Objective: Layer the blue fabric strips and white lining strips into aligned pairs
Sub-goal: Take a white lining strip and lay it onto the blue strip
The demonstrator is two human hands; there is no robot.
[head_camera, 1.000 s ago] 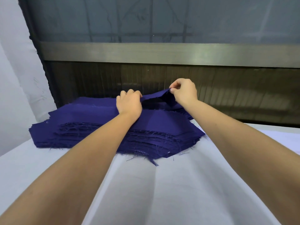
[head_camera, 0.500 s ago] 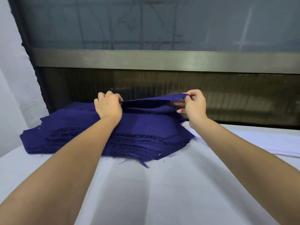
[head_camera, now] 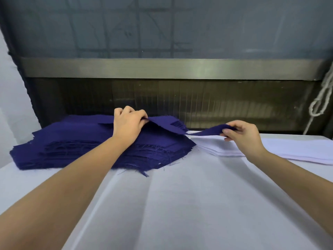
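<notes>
A limp, fray-edged blue strip (head_camera: 166, 123) sags between the hands. The left hand (head_camera: 128, 125) pinches one end above the thick, ragged blue stack (head_camera: 72, 141). The right hand (head_camera: 243, 137) pinches the other end over flat white lining strips (head_camera: 225, 149). Both piles lie on the smooth, white-covered desk (head_camera: 180, 204).

Work surface covered by white sheet (head_camera: 180, 204), creased in long folds running toward near edge. Brushed metal rail (head_camera: 162, 68) mounted across back. Dark ribbed panel (head_camera: 207, 101) set under rail, just behind surface. Grey-blue pane (head_camera: 234, 27) fitted above rail, faint lines seen in it. White knotted rope (head_camera: 322, 100) hung at far right. Pale wall (head_camera: 10, 105) seen at left.
</notes>
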